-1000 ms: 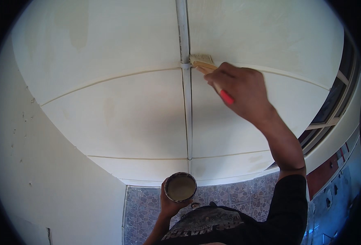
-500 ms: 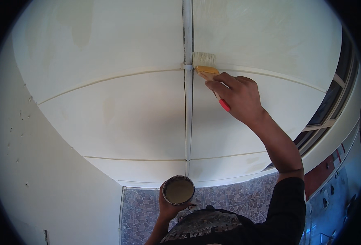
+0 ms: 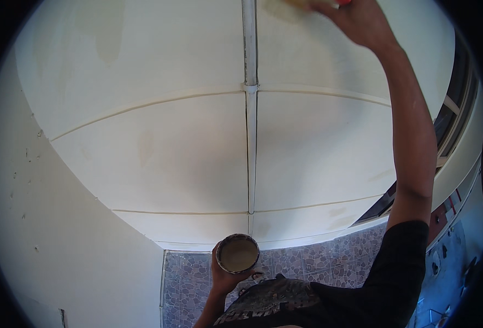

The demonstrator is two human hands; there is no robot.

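Note:
My right hand [image 3: 361,23] is raised high at the upper edge, closed round a paintbrush [image 3: 298,4] with a red-ended handle. The brush is blurred and partly cut off by the frame; its pale bristles lie at the upper right panel of the cream wall [image 3: 318,147]. Low in the middle, my left hand [image 3: 225,279] grips a round paint can [image 3: 238,253] from its side and below. Beige-grey paint shows inside the can, and its dark rim is smeared.
A vertical pipe [image 3: 250,142] runs down the wall, with a collar where a horizontal ledge crosses. Windows [image 3: 453,109] stand at the right. A scuffed side wall [image 3: 61,218] is at the left, and stone-patterned floor tiles [image 3: 187,279] lie below.
My right hand has moved up with the paintbrush, from beside the pipe collar to the top of the view, the arm stretching out. The left hand and can have barely shifted.

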